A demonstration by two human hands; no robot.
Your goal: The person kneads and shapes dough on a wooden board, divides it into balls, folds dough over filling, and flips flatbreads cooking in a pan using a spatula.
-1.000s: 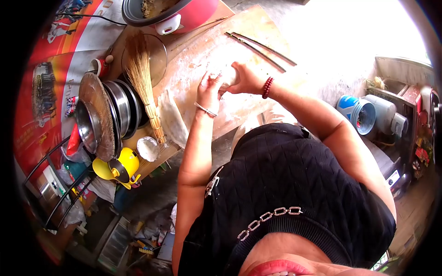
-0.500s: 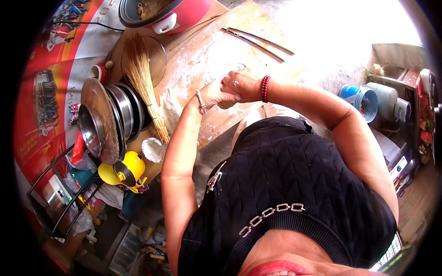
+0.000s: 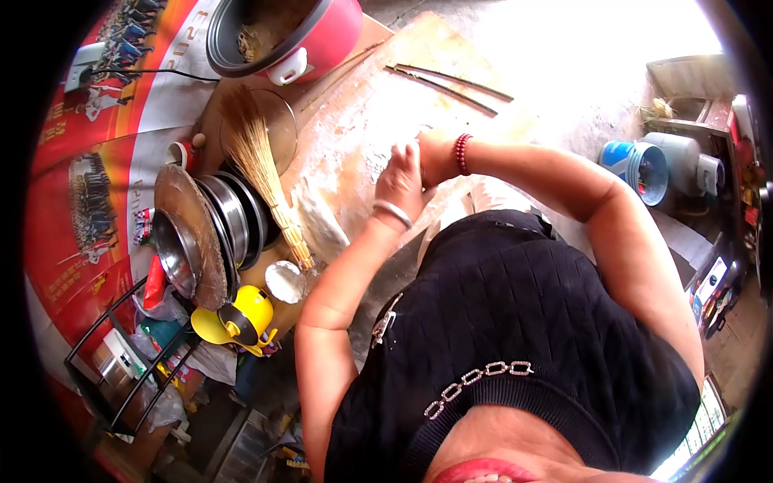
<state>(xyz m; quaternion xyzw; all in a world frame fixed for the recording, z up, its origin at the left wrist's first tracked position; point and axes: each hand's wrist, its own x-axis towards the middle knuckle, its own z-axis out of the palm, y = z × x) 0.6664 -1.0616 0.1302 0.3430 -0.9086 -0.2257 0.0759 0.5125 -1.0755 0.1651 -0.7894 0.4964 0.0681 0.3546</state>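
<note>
My left hand (image 3: 399, 179), with a pale bangle at the wrist, presses against my right hand (image 3: 436, 158), which has red beads at its wrist. Fingers of both are drawn in and closed around each other. Anything between them is hidden from me. They are held over the near part of a flour-dusted wooden board (image 3: 346, 137). Beyond them, two long dark sticks (image 3: 447, 87) lie on the board. Near my left forearm are a crumpled clear plastic sheet (image 3: 318, 213) and a straw whisk broom (image 3: 270, 177).
A red cooker pot (image 3: 326, 48) with food inside stands at the back left. Metal pans (image 3: 229, 213), a round wooden lid (image 3: 189, 233), a small bowl of white powder (image 3: 285, 282) and a yellow kettle-like container (image 3: 250, 314) crowd the left. Blue buckets (image 3: 644, 173) stand on the right.
My left hand has turned more upright and shifted right against my right hand, its elbow swinging inward. The surroundings have shifted slightly in view.
</note>
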